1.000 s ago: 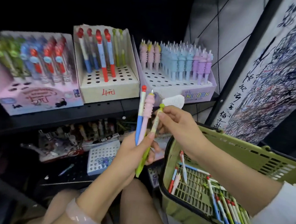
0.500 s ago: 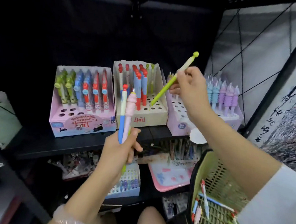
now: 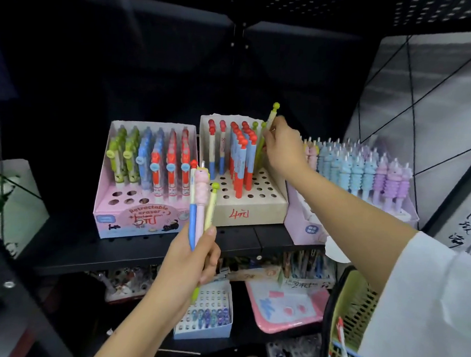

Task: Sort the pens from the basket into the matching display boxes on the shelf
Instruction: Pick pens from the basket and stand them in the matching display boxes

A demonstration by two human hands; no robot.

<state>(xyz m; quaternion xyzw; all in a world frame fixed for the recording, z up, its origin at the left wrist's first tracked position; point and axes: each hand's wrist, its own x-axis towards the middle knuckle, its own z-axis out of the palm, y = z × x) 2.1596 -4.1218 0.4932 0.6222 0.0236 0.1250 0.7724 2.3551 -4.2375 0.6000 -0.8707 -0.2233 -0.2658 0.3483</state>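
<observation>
Green pen (image 3: 272,117) pinched upright in the right hand (image 3: 281,148), ball-shaped cap poking up above the fingers, lower barrel dropping down at the back right corner of the beige display box (image 3: 254,206). Sits right next to two other green-capped pens already standing in that back row. Whether the tip is actually in a hole: can't tell, hand blocks it.

Same beige box packed with red-capped, red-and-blue pens toward the middle, plenty of open holes across the front, red handwritten price on the front face.

Left hand (image 3: 190,260) lower and nearer, curled round a little bundle of three held upright: blue pen with a red cap (image 3: 191,219), chunky pink pen (image 3: 201,204), and a second green pen (image 3: 210,209) with its bottom end sticking out under the palm. Thumb pressed across the front of them.

Pink display box (image 3: 134,219) to the left of the beige one, with green, blue and red retractable erasers in rows and a few empty holes in front. Lilac display box (image 3: 308,226) to the right, full of pastel blue, purple and pink spiral-looking pens, partly behind the right forearm.

All three boxes side by side on the black shelf (image 3: 143,252). Green basket (image 3: 358,307) down in the bottom right corner, mostly hidden by the white sleeve (image 3: 426,311), a pen or two just visible inside. Lower shelf stuff: small white tray with holes (image 3: 208,313), pink board (image 3: 290,304).
</observation>
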